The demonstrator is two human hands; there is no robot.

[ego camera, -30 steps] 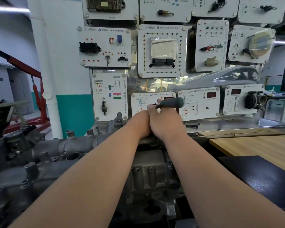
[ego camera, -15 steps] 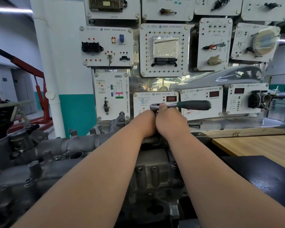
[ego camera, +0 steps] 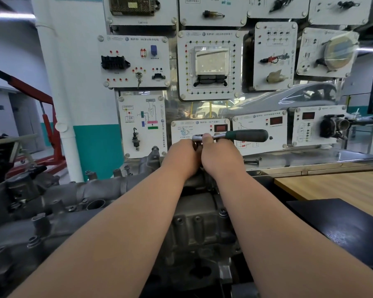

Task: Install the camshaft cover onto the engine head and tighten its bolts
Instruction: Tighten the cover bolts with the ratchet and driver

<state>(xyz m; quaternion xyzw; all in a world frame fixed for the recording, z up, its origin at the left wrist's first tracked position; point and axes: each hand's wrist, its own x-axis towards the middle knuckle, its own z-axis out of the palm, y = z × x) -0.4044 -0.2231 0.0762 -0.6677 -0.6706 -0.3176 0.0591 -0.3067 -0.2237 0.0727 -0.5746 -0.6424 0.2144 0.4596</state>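
Note:
The grey camshaft cover lies on the engine head straight ahead, with a dark bolt head showing on its right edge. At its far end stands a ratchet wrench, chrome head up, its green and black handle pointing right. My left hand and my right hand sit side by side around the ratchet's head. The right thumb presses on top of the chrome head. Both hands' fingers curl down out of sight, hiding the socket and the bolt under it.
A grey manifold casting with studs fills the left. A wooden table and a black mat lie to the right. A training panel board rises just behind the hands. A red hoist stands far left.
The ratchet handle has swung from short and foreshortened to pointing fully right. Both hands have stayed at the ratchet's head.

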